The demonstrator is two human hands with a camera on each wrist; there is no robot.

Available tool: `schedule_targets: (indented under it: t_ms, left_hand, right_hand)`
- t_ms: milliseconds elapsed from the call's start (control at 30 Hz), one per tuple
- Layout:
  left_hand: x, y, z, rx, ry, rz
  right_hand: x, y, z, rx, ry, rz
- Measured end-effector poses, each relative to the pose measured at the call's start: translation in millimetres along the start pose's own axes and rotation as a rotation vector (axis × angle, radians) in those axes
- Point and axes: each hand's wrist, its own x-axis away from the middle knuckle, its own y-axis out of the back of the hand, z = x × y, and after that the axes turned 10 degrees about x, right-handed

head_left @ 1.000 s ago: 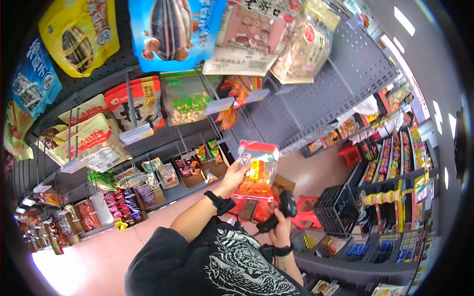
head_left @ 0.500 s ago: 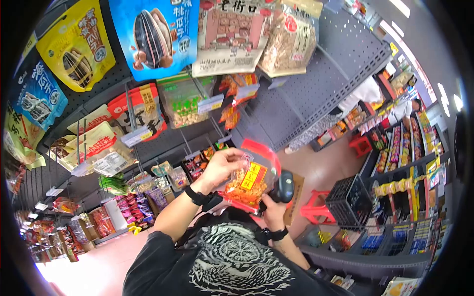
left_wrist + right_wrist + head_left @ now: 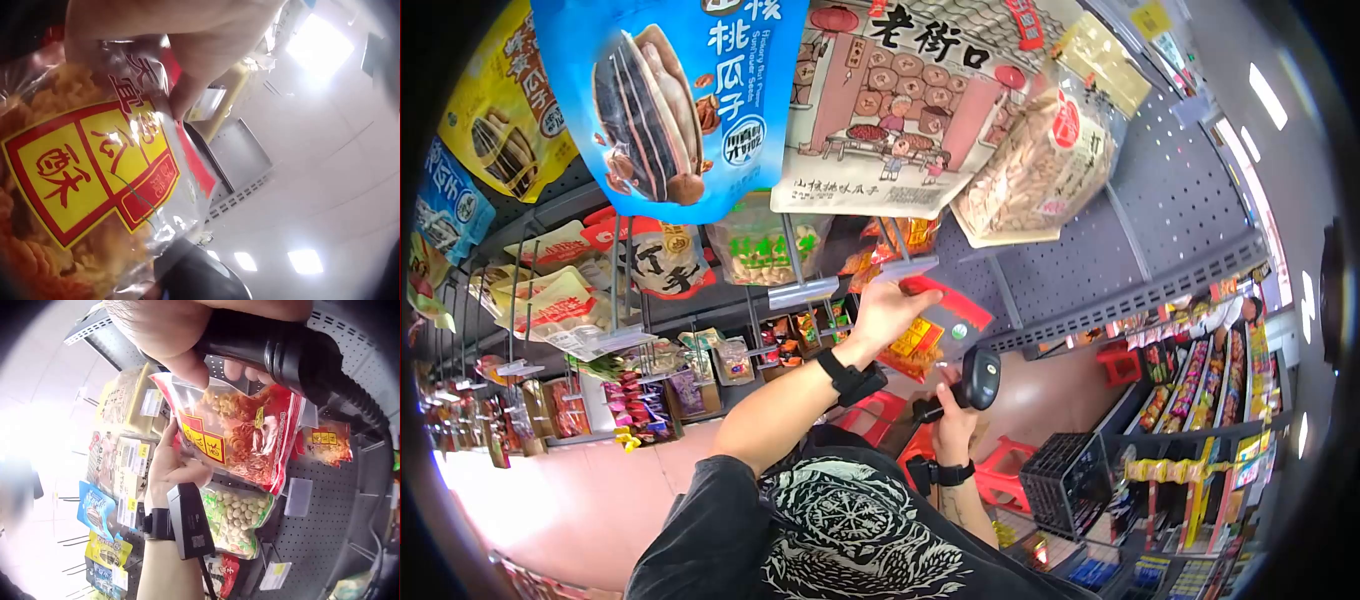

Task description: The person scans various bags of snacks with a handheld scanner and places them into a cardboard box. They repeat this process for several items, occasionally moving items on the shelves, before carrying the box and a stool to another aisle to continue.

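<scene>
My left hand (image 3: pixel 886 318) pinches a clear bag of orange crunchy snacks (image 3: pixel 916 350) by its red top edge. The bag has a yellow and red label, which fills much of the left wrist view. Below it and to the right, my right hand (image 3: pixel 953 432) grips a black barcode scanner (image 3: pixel 980 378) by the handle. The scanner head overlaps the air just beside the bag. In the right wrist view the scanner's handle (image 3: pixel 244 340) and coiled cable (image 3: pixel 362 403) show, with the snack bag (image 3: pixel 240 434) close behind my right fingers.
Above hang a blue sunflower seed bag (image 3: pixel 680 110), a beige bag (image 3: pixel 900 120) and a peanut bag (image 3: pixel 1035 175) on a perforated rack. Metal hooks with price tags (image 3: pixel 803 292) jut out near the left hand. A black crate (image 3: pixel 1068 482) and red stools (image 3: pixel 1003 472) stand at right.
The snack bag has risen toward the rack, with my left hand now at its red top edge. My right hand was at the bag's lower edge half a second ago and has since come away with the scanner.
</scene>
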Motion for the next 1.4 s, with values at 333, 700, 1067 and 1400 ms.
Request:
schedule_targets:
  t_ms: [333, 700, 1067, 1400]
  left_hand:
    - [-37, -25, -22, -0.065, -0.084, -0.084]
    - [-40, -33, -42, 0.041, -0.199, -0.190]
    - [-34, -39, -36, 0.029, -0.233, -0.182]
    - [-39, -38, -27, 0.123, -0.277, -0.274]
  right_hand:
    - [-118, -51, 49, -0.101, 0.092, -0.119]
    - [-144, -65, 78, -0.173, 0.188, -0.050]
    - [-149, -64, 74, -0.164, 0.136, -0.086]
    - [-154, -73, 74, -0.080, 0.205, -0.071]
